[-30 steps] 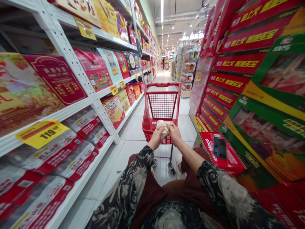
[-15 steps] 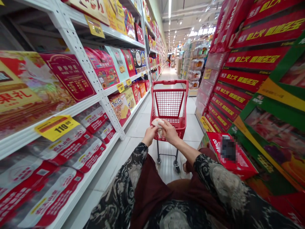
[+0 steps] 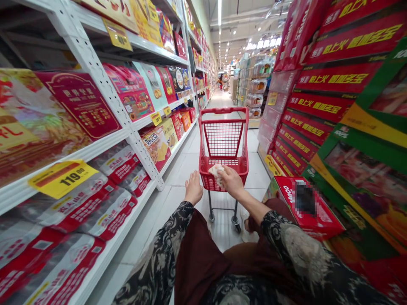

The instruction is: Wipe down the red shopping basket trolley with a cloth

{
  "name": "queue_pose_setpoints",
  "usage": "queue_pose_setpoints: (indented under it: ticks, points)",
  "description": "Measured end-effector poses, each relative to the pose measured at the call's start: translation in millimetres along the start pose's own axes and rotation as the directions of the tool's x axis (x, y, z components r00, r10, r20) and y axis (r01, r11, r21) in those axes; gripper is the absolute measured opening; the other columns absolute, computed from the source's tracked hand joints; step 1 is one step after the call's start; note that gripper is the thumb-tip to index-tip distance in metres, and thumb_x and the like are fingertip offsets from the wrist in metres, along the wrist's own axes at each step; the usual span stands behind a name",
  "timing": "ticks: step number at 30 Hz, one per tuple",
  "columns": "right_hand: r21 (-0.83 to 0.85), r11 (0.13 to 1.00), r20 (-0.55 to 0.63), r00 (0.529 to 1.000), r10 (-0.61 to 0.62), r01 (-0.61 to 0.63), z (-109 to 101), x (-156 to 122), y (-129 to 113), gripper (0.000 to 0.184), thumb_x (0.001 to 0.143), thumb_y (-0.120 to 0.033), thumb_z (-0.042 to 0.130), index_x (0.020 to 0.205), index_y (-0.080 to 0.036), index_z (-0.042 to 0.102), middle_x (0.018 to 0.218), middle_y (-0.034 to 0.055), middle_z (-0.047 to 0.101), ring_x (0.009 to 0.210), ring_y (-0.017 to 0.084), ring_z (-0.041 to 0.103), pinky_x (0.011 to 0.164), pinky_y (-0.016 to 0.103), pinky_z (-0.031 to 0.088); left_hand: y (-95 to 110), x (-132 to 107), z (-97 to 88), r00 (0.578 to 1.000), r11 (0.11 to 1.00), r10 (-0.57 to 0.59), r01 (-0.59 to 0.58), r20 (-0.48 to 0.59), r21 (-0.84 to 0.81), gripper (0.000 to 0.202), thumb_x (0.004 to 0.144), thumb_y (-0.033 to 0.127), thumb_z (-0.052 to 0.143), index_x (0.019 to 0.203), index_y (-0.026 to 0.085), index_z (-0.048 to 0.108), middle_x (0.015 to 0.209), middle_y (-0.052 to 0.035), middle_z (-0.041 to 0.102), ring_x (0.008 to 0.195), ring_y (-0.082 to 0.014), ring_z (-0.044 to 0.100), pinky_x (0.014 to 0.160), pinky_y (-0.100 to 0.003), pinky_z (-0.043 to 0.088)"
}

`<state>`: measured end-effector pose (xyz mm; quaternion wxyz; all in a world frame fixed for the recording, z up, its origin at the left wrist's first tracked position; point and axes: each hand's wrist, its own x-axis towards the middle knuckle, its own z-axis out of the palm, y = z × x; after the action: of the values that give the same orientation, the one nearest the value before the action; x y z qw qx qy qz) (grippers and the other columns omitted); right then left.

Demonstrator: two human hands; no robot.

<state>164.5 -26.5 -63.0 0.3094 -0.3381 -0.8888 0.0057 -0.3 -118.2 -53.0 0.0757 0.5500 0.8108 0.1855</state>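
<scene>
- Right hand [image 3: 231,183]: fingers pinching crumpled white wad [image 3: 216,173], held at near rim of red shopping cart basket [image 3: 224,142].
- Left hand [image 3: 193,188]: open, fingers loosely together, apart from wad, near basket's left side.

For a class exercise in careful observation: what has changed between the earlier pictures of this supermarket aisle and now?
The left hand has let go of the crumpled white item and moved back and leftward, open with its fingers pointing up. The right hand stays on the item, over the basket of the red shopping cart. The cart remains ahead of the person, and the goods on the white shelves look unchanged.
</scene>
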Motion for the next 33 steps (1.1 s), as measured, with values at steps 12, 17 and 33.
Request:
queue_pose_setpoints:
  ticks: [12,17,33]
  points:
    - [-0.049,0.998,-0.025,0.999,-0.037,0.035,9.5,-5.0,-21.7,0.033,0.088,-0.018,0.052,0.120,-0.022,0.060,0.138,0.0138,0.049,0.128,0.028,0.041,0.103,0.051,0.034,28.4,-4.4,3.2,0.981,0.962,0.175,-0.189,0.085,0.196,0.069,0.077,0.007,0.035,0.145,0.015,0.027,0.156,-0.0109,0.019,0.144,-0.0257,0.014,0.110,-0.062,0.020]
    - [-0.078,0.997,-0.038,0.999,0.017,-0.020,-6.9,-16.3,18.0,0.029,0.088,-0.022,0.053,0.116,-0.020,0.063,0.132,0.0147,0.054,0.117,0.028,0.049,0.099,0.047,0.038,29.0,-5.3,0.5,0.982,0.954,0.173,-0.186,0.073,0.236,0.067,0.078,0.008,0.033,0.144,0.013,0.029,0.155,-0.0107,0.022,0.144,-0.0270,0.016,0.110,-0.065,0.017]
    - [-0.018,1.000,-0.023,1.000,-0.019,0.018,3.3,-10.7,7.1,0.028,0.090,-0.024,0.054,0.116,-0.023,0.063,0.137,0.0117,0.050,0.123,0.025,0.046,0.104,0.042,0.037,34.9,-4.0,2.4,0.985,0.927,0.146,-0.171,0.097,0.334,0.069,0.078,0.013,0.038,0.146,0.014,0.023,0.156,-0.0109,0.016,0.144,-0.0267,0.012,0.110,-0.064,0.019]
